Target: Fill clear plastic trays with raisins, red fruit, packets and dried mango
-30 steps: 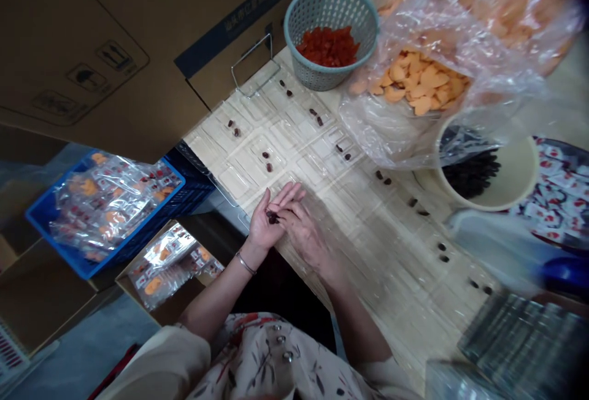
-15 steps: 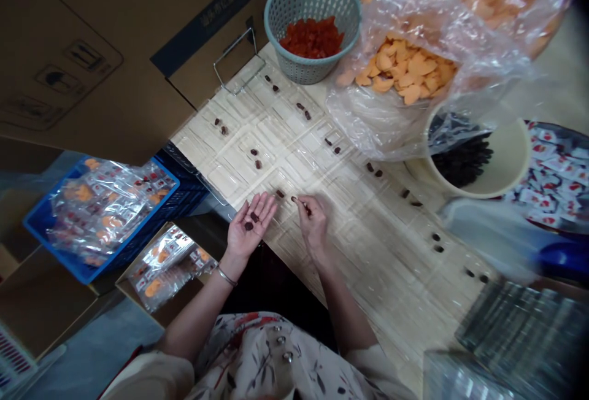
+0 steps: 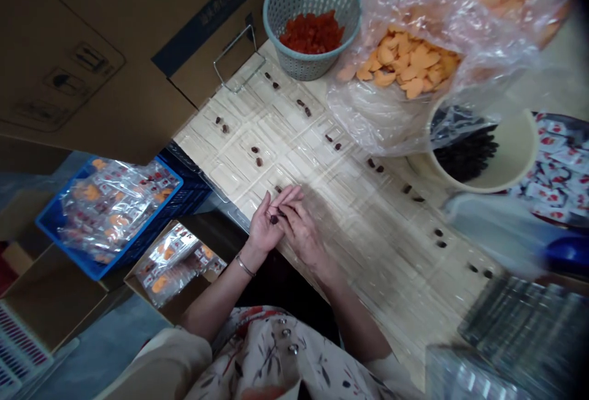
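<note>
My left hand (image 3: 267, 228) is palm up with its fingers extended, holding small dark-brown pieces (image 3: 274, 219) that look like dried fruit. Over that palm, my right hand (image 3: 301, 231) pinches at a dark piece with thumb and fingertips. Both hands are above the near edge of the clear plastic trays (image 3: 294, 142), which are divided into shallow compartments. Pairs of the same dark pieces lie in several trays, such as one pair (image 3: 256, 156) up and left of my hands. Another piece (image 3: 278, 189) shows just beyond my left fingers, partly hidden by them.
Behind the trays stand a grey-blue basket (image 3: 313, 69) of red pieces, a clear bag (image 3: 368, 118) of orange slices and a cream tub (image 3: 529, 148) of black pieces. Stacked clear trays (image 3: 519, 320) are at right. A blue crate (image 3: 94, 271) and cardboard boxes (image 3: 92, 99) lie left.
My right hand has moved from over the tray to my left palm, its fingertips now among the pieces there. My left hand has shifted right, and the view has turned slightly.
</note>
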`<state>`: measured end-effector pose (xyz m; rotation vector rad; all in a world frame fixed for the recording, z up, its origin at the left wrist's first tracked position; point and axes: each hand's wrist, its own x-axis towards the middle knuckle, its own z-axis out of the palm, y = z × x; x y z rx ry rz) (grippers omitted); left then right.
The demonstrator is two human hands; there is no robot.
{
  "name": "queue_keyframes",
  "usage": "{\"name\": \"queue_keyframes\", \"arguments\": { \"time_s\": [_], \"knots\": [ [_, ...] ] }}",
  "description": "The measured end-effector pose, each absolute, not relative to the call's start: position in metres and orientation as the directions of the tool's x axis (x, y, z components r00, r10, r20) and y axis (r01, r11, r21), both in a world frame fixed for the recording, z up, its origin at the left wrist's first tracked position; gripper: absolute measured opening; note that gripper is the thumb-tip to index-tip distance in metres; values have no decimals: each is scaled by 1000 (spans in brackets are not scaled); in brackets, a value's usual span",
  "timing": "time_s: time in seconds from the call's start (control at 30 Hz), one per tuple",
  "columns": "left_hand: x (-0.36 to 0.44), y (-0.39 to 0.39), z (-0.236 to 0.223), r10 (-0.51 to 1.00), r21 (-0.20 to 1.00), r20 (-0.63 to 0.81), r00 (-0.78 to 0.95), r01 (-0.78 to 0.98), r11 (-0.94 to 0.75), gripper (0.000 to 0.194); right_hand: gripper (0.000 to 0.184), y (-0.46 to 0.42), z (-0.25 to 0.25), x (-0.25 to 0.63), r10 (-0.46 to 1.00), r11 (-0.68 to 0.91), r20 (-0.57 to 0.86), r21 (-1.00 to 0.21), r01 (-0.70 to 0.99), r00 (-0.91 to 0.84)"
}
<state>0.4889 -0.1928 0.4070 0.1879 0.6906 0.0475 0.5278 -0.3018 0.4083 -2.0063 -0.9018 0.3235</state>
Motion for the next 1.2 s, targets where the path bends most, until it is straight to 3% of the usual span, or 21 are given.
{"name": "queue_keyframes", "arguments": {
  "time_s": [0.17,0.33,0.5,0.63,0.73,0.9,1.07,1.2],
  "knots": [
    [478,-199,409,47,114,-667,744,39,993,51,23,-323,403,517,569,-339,82,-883,325,818],
    [456,-189,401,140,153,-729,670,-40,987,50,19,-373,374,524,308,-471,40,-862,189,951],
    [452,-190,395,156,164,-732,663,-50,985,49,23,-387,343,540,408,-558,117,-753,349,905],
    [462,-203,398,127,139,-716,686,-38,990,48,25,-383,355,542,463,-579,127,-706,408,877],
    [473,-217,403,81,131,-691,718,14,991,51,24,-381,381,535,488,-475,152,-780,407,860],
    [489,-244,410,-10,139,-656,754,134,981,54,28,-369,412,511,701,-293,157,-826,481,696],
    [487,-261,410,-91,95,-691,717,215,972,53,23,-375,407,499,616,-294,186,-847,443,765],
    [478,-252,404,-97,52,-717,690,192,980,50,22,-401,387,511,409,-447,127,-835,320,904]
  ]
}}
